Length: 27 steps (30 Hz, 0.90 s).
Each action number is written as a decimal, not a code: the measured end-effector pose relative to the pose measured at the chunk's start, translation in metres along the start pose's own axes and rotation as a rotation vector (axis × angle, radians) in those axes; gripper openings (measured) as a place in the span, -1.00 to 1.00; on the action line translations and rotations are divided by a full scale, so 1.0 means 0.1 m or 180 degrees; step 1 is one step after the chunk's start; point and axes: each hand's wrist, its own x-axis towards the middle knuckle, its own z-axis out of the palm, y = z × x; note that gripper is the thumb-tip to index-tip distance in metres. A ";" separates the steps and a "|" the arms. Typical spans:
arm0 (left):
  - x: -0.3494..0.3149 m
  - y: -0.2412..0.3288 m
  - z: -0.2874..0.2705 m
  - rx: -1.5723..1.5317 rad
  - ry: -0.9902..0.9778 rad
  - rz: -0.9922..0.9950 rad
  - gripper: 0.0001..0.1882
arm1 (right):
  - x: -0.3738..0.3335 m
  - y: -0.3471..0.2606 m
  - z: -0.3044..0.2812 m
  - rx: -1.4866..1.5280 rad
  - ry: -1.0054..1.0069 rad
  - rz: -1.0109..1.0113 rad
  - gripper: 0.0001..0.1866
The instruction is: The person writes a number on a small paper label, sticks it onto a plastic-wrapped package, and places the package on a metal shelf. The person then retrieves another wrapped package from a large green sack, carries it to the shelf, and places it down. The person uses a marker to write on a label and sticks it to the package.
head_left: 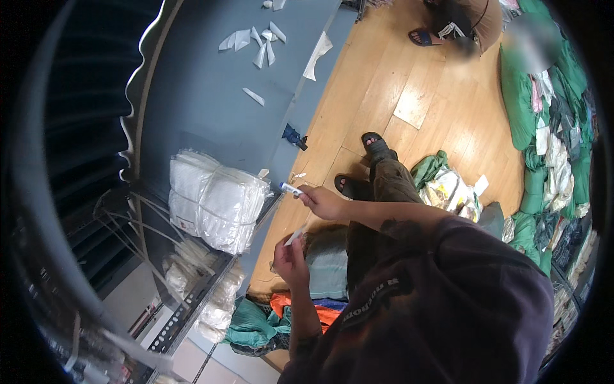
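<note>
In my right hand (pixel 325 202) is a white marker pen (pixel 291 189) with a blue end, gripped between thumb and fingers and pointing away from me. My left hand (pixel 291 262) is closer to my body and pinches a small white slip (pixel 294 236), apparently paper. The two hands are apart, and the pen does not touch the slip. Just beyond them, at the edge of a blue-grey table (pixel 211 121), stands a strapped stack of clear plastic bags (pixel 220 198) with white contents.
Folded white paper pieces (pixel 262 45) lie scattered on the table. A metal rack (pixel 185 307) with plastic packs is at lower left. Green sacks (pixel 531 128) line the right side. Another person (pixel 467 25) is at the top. An opened sack (pixel 448 192) lies on the wooden floor.
</note>
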 end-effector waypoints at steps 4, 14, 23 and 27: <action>0.51 -0.25 0.25 -0.0100 -0.0080 0.0699 -0.76 | 0.17 0.52 0.16 -0.0182 -0.0159 -0.0063 -0.64; 2.39 -0.54 1.20 0.0635 0.0490 0.2159 -0.52 | -0.02 2.73 -0.55 -0.1715 -0.0292 0.1682 -0.68; 2.69 -0.75 1.20 0.2652 0.1157 0.2520 -0.69 | 0.92 2.11 -0.77 -0.1442 -0.1012 0.0209 -0.63; 2.91 -0.95 1.21 0.3425 0.1436 0.3299 -0.60 | 1.74 2.18 -0.76 -0.1392 -0.0840 -0.0555 -0.54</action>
